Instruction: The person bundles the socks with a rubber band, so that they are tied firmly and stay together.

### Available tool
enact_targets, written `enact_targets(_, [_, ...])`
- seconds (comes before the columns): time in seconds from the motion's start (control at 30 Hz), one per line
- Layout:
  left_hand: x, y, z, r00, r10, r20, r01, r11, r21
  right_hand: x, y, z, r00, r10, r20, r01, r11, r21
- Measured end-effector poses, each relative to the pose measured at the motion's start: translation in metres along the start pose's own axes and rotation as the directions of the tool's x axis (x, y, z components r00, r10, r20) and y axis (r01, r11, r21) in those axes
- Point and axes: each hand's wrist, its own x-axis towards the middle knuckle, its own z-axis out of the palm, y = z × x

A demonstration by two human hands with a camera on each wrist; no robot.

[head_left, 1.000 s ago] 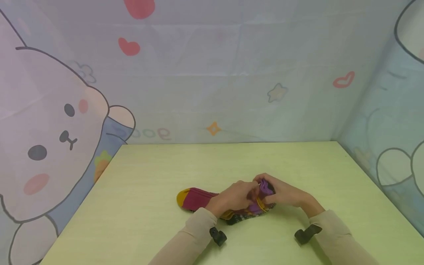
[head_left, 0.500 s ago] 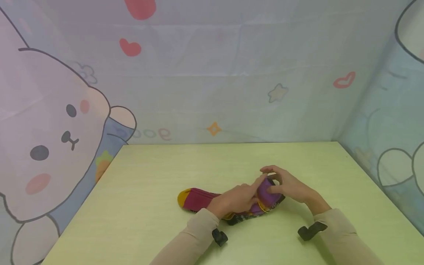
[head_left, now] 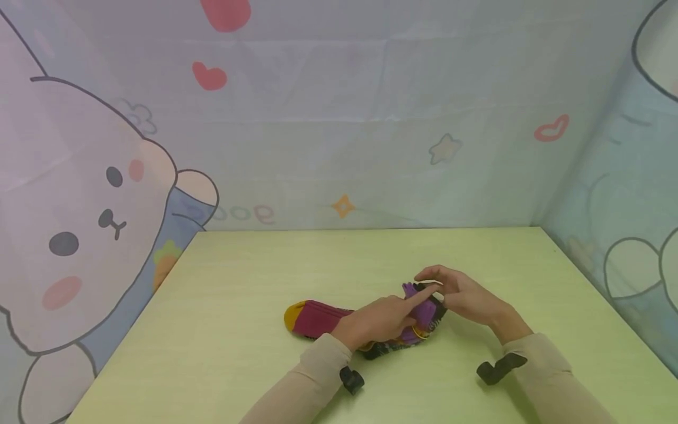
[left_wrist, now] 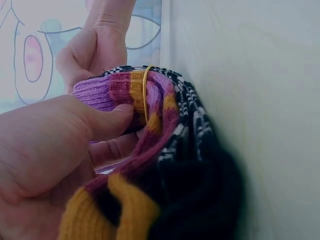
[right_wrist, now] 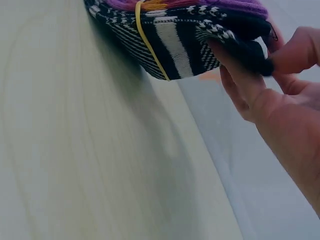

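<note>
A bundle of socks (head_left: 318, 320) lies on the table, maroon with a mustard toe at its left end. Its right part has purple, maroon and mustard ribbed cuffs (left_wrist: 95, 93) beside black-and-white patterned fabric (right_wrist: 172, 42). A thin yellow rubber band (right_wrist: 145, 40) circles this part. My left hand (head_left: 378, 321) grips the bundle near the band, thumb on the mustard stripe, index finger stretched across the purple cuffs. At the cuff end, my right hand (head_left: 471, 297) pinches a black sock edge between thumb and fingers, seen in the right wrist view.
The pale yellow table (head_left: 238, 377) extends around the socks. Behind it hangs a cartoon-printed cloth (head_left: 318, 118), with more cloth (head_left: 625, 194) at the right side. Black wrist mounts (head_left: 351, 380) sit at both sleeves.
My right hand has moved away to the right and shifted from the purple cuff to the black edge. My left index finger has straightened over the cuffs. The purple cuff spread out, then folded back.
</note>
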Motion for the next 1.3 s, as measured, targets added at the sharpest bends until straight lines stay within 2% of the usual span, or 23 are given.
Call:
enact_targets(0.23, [-0.003, 0.001, -0.003, 0.999, -0.041, 0.011, 0.041, 0.999, -0.034, 0.004, 0.002, 0.004, 0.986, 0.116, -0.123, -0.112, 0.993, 0.043])
enact_targets(0.4, [-0.004, 0.002, -0.006, 0.997, -0.077, 0.013, 0.078, 0.996, -0.053, 0.004, 0.003, 0.004, 0.984, 0.134, -0.116, -0.125, 0.989, 0.084])
enact_targets(0.57, [-0.004, 0.001, -0.006, 0.999, -0.052, 0.008, 0.052, 0.999, -0.004, 0.006, 0.006, 0.006, 0.979, 0.154, -0.137, -0.147, 0.988, 0.055])
enact_targets(0.7, [-0.004, 0.0, -0.006, 0.999, -0.038, -0.012, 0.039, 0.998, 0.044, 0.011, 0.008, 0.012, 0.952, 0.197, -0.236, -0.202, 0.979, 0.005])
enact_targets(0.77, [-0.005, 0.0, -0.007, 0.999, -0.029, -0.014, 0.029, 0.998, 0.05, 0.014, 0.008, 0.018, 0.936, 0.193, -0.293, -0.226, 0.971, -0.082])
enact_targets(0.87, [-0.006, 0.001, -0.007, 1.0, -0.013, -0.015, 0.014, 0.999, 0.033, 0.019, 0.008, 0.03, 0.916, 0.164, -0.365, -0.26, 0.937, -0.233])
enact_targets(0.97, [-0.007, 0.002, -0.008, 1.0, 0.002, -0.025, -0.001, 1.0, 0.017, 0.022, 0.009, 0.04, 0.893, 0.151, -0.423, -0.315, 0.883, -0.349])
enact_targets(1.07, [-0.008, 0.002, -0.009, 0.999, 0.014, -0.036, -0.013, 0.999, 0.032, 0.025, 0.009, 0.047, 0.868, 0.166, -0.468, -0.359, 0.86, -0.362])
enact_targets(1.13, [-0.009, 0.002, -0.009, 0.999, 0.02, -0.041, -0.018, 0.999, 0.047, 0.025, 0.009, 0.049, 0.855, 0.173, -0.489, -0.375, 0.858, -0.352])
enact_targets(1.3, [-0.009, 0.004, -0.01, 0.998, 0.037, -0.054, -0.032, 0.995, 0.091, 0.025, 0.007, 0.053, 0.846, 0.188, -0.498, -0.383, 0.865, -0.324])
